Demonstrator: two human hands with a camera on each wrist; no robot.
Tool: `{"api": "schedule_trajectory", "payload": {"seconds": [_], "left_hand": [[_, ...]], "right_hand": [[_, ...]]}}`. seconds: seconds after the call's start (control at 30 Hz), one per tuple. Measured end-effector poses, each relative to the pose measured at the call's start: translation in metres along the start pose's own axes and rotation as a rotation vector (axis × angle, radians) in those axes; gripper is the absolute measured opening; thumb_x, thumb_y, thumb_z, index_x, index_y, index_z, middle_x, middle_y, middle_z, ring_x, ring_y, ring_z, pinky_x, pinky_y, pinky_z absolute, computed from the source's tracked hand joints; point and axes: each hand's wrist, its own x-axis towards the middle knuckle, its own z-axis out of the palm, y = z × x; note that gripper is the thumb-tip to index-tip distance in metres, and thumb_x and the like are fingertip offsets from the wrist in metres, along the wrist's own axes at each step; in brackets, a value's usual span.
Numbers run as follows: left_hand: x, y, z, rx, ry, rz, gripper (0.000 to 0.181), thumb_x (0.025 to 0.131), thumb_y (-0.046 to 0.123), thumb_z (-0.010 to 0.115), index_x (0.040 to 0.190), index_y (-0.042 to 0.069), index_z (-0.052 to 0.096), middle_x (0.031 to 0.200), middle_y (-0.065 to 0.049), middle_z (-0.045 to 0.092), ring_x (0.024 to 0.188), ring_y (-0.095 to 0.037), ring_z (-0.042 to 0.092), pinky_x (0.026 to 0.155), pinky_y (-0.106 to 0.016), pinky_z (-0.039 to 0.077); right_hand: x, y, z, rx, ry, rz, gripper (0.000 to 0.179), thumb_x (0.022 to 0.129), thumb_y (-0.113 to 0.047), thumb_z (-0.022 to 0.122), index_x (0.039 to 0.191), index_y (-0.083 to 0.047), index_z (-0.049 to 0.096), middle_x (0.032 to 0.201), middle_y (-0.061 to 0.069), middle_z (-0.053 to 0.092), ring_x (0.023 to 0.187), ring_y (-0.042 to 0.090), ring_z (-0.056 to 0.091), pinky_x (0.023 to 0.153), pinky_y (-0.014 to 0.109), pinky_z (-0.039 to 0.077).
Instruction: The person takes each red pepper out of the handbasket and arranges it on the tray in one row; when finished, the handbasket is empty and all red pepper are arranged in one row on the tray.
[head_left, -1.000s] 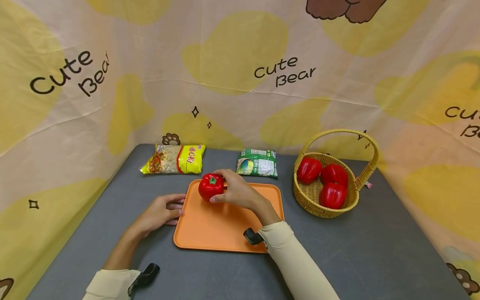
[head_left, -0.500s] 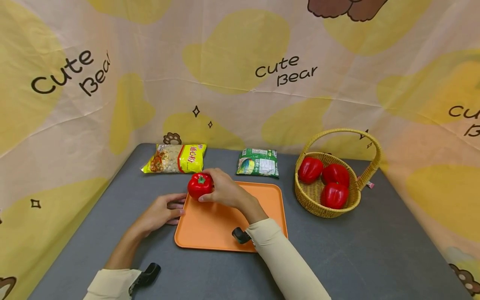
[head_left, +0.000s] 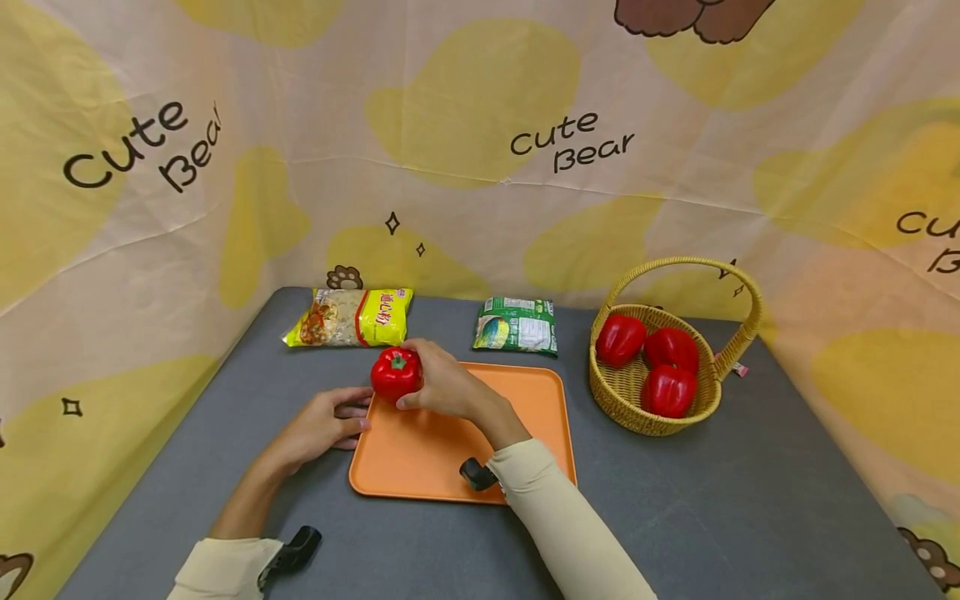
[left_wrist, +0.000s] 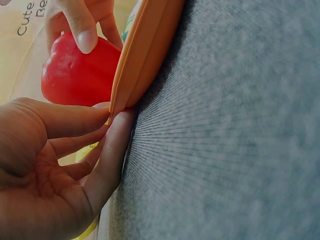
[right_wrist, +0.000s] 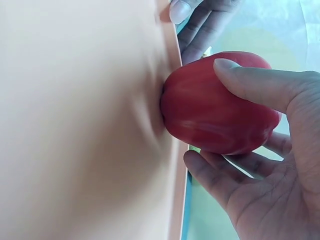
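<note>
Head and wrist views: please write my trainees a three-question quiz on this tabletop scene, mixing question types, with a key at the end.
1. How many red peppers lie in the wicker basket?

2. True or false: the left hand is holding the green packet.

3. Which thing does the right hand hold?
A) the yellow packet
B) a red pepper
C) the basket's handle

Key:
1. Three.
2. False; its thumb and finger pinch the edge of the orange tray.
3. B.
</note>
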Motion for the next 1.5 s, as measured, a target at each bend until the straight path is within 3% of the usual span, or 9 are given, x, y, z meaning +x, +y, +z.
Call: {"api": "schedule_trajectory", "payload": {"seconds": [0.97, 1.2, 1.5], "left_hand": [[-0.0015, 0.0002, -0.0001, -0.007, -0.011, 0.014, 0.059, 0.103, 0.000, 0.064, 0.155, -0.013, 0.041, 0.150, -0.036, 0.050, 0.122, -0.036, 0.066, 0.084, -0.040, 0.066], [-0.0005, -0.0007, -0.0006, 0.006, -0.010, 0.016, 0.060, 0.103, 0.001, 0.064, 0.155, -0.013, 0.040, 0.149, -0.036, 0.051, 0.122, -0.036, 0.066, 0.083, -0.040, 0.066], [-0.0003, -0.0010, -0.0013, 0.009, -0.005, 0.014, 0.059, 0.103, 0.001, 0.065, 0.155, -0.013, 0.040, 0.151, -0.036, 0.049, 0.123, -0.036, 0.066, 0.083, -0.040, 0.067]], "right_hand": [[0.0036, 0.0031, 0.0053, 0.077, 0.016, 0.005, 0.084, 0.086, -0.021, 0.090, 0.155, -0.011, 0.042, 0.147, 0.003, 0.055, 0.133, 0.021, 0.053, 0.112, 0.039, 0.052], [0.0020, 0.0037, 0.0047, 0.092, 0.008, 0.009, 0.091, 0.085, -0.022, 0.090, 0.159, -0.010, 0.038, 0.149, 0.003, 0.053, 0.134, 0.021, 0.051, 0.112, 0.041, 0.052], [-0.0027, 0.0027, -0.0032, 0.082, 0.011, 0.024, 0.106, 0.083, -0.035, 0.093, 0.165, -0.012, 0.030, 0.156, 0.007, 0.047, 0.137, 0.024, 0.049, 0.113, 0.043, 0.052]]}}
